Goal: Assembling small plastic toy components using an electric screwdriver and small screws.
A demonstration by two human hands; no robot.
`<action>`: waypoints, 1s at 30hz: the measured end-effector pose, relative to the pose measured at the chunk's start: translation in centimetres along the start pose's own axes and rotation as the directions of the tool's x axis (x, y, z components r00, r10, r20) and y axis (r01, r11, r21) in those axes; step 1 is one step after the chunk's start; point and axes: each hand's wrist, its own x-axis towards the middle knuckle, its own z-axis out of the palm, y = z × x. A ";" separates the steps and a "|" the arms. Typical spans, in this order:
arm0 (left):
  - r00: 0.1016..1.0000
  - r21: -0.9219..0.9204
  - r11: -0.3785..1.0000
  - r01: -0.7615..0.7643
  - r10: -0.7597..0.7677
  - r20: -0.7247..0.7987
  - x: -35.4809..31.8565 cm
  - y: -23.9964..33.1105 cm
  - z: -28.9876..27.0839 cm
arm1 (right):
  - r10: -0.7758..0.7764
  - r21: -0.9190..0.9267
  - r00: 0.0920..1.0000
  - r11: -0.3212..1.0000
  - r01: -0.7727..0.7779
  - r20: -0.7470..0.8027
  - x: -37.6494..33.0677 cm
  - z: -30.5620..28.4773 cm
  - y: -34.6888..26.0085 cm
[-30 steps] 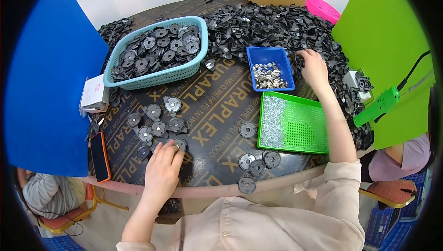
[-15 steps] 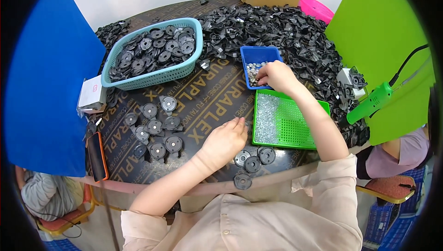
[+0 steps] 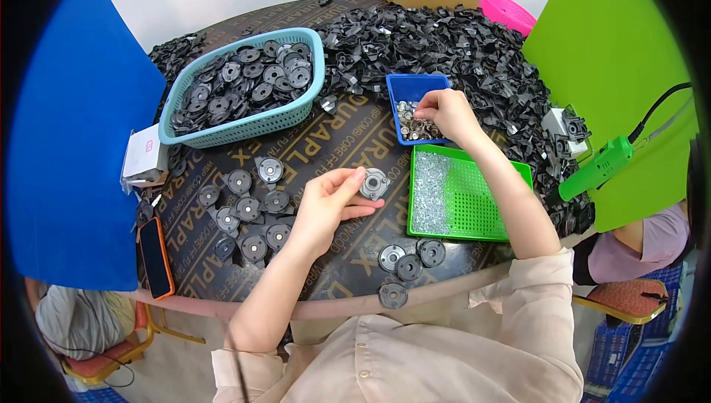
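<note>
Metal bits (image 3: 415,125) in blue tray (image 3: 417,84)

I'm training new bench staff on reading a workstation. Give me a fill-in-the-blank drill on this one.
1. The left hand holds a round grey ____ above the table.
2. The right hand reaches into the small ____ tray of metal bits.
3. The green tray lies to the ____ of the held part.

Missing words: disc; blue; right

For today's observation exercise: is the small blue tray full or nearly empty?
Partly filled: small silvery parts cover the blue tray's lower half; its upper floor is bare.
</note>
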 end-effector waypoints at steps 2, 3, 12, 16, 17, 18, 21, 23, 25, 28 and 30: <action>0.999 -0.063 0.997 0.050 -0.050 -0.004 -0.3 -0.2 -0.1 | -0.051 -0.113 0.997 0.993 0.044 -0.061 0.0 0.2 0.1; 0.997 -0.115 0.991 0.071 -0.071 0.004 -0.5 -0.2 0.0 | -0.049 -0.113 0.997 0.993 0.043 -0.059 0.1 0.4 0.5; 0.993 -0.257 0.959 0.119 -0.113 0.038 -0.6 -0.9 -0.2 | -0.086 -0.200 0.992 0.978 0.066 -0.089 0.1 -0.3 -0.9; 0.988 -0.255 0.955 0.155 -0.146 0.055 -0.9 -0.5 0.0 | -0.033 0.033 0.995 0.999 0.036 -0.092 0.0 -0.7 -0.1; 0.986 -0.237 0.957 0.168 -0.162 0.043 -1.0 -0.4 0.1 | -0.004 0.131 0.999 0.991 0.010 -0.043 0.0 -0.8 0.1; 0.984 -0.220 0.959 0.181 -0.178 0.032 -1.0 -0.4 0.1 | -0.003 0.130 0.999 0.991 0.009 -0.044 0.0 -0.9 0.2; 0.994 -0.096 0.989 0.111 -0.112 -0.006 -1.1 -0.7 0.1 | 0.006 0.203 0.999 0.979 0.002 -0.040 -0.3 -1.4 -0.4; 0.996 -0.068 0.994 0.088 -0.089 -0.021 -1.3 -0.8 0.2 | 0.070 0.199 0.997 0.978 -0.068 -0.006 -0.4 -1.6 -1.1; 0.997 -0.040 0.997 0.066 -0.067 -0.034 -1.4 -0.9 0.5 | 0.072 0.175 0.997 0.982 -0.070 -0.006 -0.6 -1.8 -1.3; 0.999 -0.006 0.999 0.033 -0.033 -0.040 -1.1 -1.4 0.8 | 0.104 0.201 0.994 0.975 -0.097 -0.025 -0.5 -1.6 -0.5; 0.998 0.080 0.995 -0.059 0.062 -0.027 -0.8 -1.4 0.8 | 0.137 0.250 0.990 0.961 -0.121 -0.044 -0.8 -1.8 0.2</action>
